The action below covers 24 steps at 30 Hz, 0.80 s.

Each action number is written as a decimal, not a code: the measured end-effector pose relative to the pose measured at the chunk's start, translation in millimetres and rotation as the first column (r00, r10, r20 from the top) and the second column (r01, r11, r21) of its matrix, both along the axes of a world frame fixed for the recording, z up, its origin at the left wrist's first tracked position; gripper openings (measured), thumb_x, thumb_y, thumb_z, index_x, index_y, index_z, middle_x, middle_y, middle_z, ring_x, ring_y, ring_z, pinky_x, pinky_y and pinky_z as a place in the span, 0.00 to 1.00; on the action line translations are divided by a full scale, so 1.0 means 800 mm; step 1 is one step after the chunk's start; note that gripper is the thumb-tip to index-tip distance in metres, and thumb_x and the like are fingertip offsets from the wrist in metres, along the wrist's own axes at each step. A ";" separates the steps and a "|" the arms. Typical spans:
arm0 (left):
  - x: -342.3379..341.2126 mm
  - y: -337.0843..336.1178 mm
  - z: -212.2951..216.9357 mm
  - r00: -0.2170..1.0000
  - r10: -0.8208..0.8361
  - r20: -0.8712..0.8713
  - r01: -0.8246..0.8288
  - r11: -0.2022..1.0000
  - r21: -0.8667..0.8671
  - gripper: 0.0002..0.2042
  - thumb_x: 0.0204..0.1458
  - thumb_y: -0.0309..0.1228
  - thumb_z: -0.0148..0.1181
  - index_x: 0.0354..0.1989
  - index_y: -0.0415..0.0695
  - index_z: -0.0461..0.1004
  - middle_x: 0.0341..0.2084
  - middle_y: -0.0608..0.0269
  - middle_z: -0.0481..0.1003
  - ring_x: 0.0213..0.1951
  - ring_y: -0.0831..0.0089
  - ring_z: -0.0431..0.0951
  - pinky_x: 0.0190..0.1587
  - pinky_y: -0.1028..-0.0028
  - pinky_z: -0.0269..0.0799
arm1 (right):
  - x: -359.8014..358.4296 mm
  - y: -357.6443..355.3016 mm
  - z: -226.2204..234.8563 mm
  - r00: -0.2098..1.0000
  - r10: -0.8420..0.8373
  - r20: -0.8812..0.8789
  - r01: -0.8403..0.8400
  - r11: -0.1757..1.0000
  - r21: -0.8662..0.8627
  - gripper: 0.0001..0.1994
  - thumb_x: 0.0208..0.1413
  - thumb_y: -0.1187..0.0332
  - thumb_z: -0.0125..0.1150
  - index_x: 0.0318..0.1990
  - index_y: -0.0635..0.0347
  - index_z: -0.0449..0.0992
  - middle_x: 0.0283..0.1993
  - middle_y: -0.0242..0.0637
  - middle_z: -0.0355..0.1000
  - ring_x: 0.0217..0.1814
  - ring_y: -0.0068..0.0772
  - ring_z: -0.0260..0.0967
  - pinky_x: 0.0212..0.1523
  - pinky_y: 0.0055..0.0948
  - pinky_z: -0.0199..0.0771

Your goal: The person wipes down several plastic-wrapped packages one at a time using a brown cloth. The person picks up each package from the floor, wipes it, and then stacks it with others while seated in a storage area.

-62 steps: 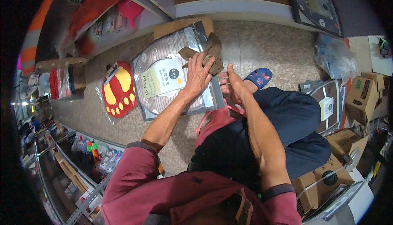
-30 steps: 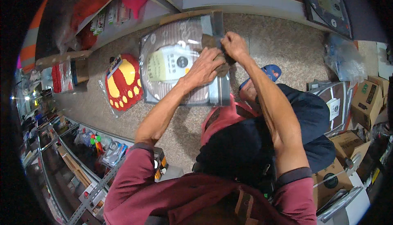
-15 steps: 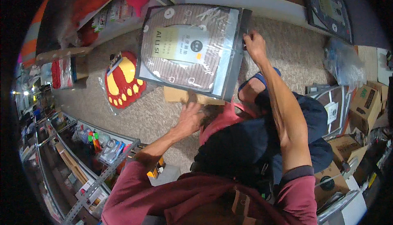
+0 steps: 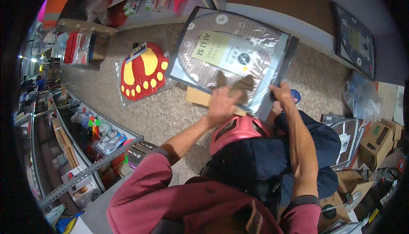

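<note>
A flat clear plastic pack with a dark border, holding a striped grey-brown oval pad and a pale green label, is tilted up in front of me. My right hand pinches its near right corner. My left hand lies at the pack's near edge, fingers spread toward the plastic and smeared by motion. Dark olive shapes just beyond these fingers may be shadow or reflection; I cannot tell. Beneath the pack a cardboard box shows partly. Close to my knees is a pink plastic stool.
A red and yellow foot-shaped mat in plastic lies on the carpet to the left. A similar dark-edged pack leans at the far right. Metal shelving with small goods runs along the left, and cardboard boxes are stacked at the right.
My view has turned, and the pack now sits further right, rotated clockwise. My right hand has come down along its right edge to the near corner; my left hand has moved up onto the near edge.
</note>
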<state>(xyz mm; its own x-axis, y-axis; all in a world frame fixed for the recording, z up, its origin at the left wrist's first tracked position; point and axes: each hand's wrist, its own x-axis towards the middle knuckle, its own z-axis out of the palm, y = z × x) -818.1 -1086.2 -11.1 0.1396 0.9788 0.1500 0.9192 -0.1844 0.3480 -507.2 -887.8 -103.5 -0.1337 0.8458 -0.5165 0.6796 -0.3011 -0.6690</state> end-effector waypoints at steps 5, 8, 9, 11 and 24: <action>-0.159 0.028 -0.032 0.928 0.354 -0.116 -0.355 0.935 0.006 0.33 0.59 0.34 0.73 0.78 0.54 0.85 0.67 0.33 0.78 0.68 0.33 0.79 0.70 0.38 0.77 | 0.115 0.044 0.017 0.964 -0.188 -0.187 0.158 0.973 -0.167 0.16 0.74 0.67 0.82 0.61 0.68 0.91 0.49 0.37 0.91 0.44 0.34 0.86 0.48 0.42 0.88; -0.279 0.032 -0.022 0.809 0.585 -0.051 -0.582 0.811 0.066 0.27 0.64 0.36 0.69 0.74 0.48 0.88 0.60 0.31 0.84 0.60 0.32 0.85 0.65 0.40 0.82 | 0.109 0.050 0.043 0.984 -0.093 -0.150 0.077 0.991 -0.111 0.15 0.75 0.66 0.81 0.62 0.65 0.90 0.49 0.35 0.90 0.44 0.32 0.84 0.47 0.42 0.86; -0.311 0.031 -0.007 0.757 0.654 0.012 -0.653 0.755 0.060 0.26 0.66 0.37 0.68 0.72 0.46 0.89 0.56 0.31 0.87 0.56 0.34 0.88 0.62 0.41 0.84 | 0.115 0.052 0.049 0.983 -0.088 -0.161 0.071 0.991 -0.110 0.15 0.75 0.66 0.81 0.62 0.64 0.90 0.49 0.35 0.89 0.44 0.32 0.83 0.47 0.42 0.85; -0.321 0.025 0.021 0.674 0.713 0.194 -0.725 0.688 -0.011 0.24 0.68 0.37 0.66 0.69 0.44 0.91 0.52 0.36 0.90 0.54 0.39 0.89 0.62 0.44 0.85 | 0.116 0.049 0.072 0.989 -0.060 -0.137 0.037 0.985 -0.166 0.15 0.76 0.65 0.81 0.62 0.63 0.90 0.49 0.35 0.89 0.44 0.32 0.83 0.46 0.42 0.85; 0.073 0.121 -0.044 0.989 -0.028 -0.144 0.025 0.999 -0.026 0.33 0.57 0.42 0.77 0.73 0.54 0.83 0.58 0.42 0.83 0.60 0.38 0.83 0.62 0.40 0.78 | 0.191 0.011 0.085 0.980 -0.131 -0.148 0.088 0.961 -0.262 0.15 0.77 0.67 0.81 0.61 0.69 0.90 0.49 0.37 0.89 0.46 0.35 0.85 0.47 0.45 0.88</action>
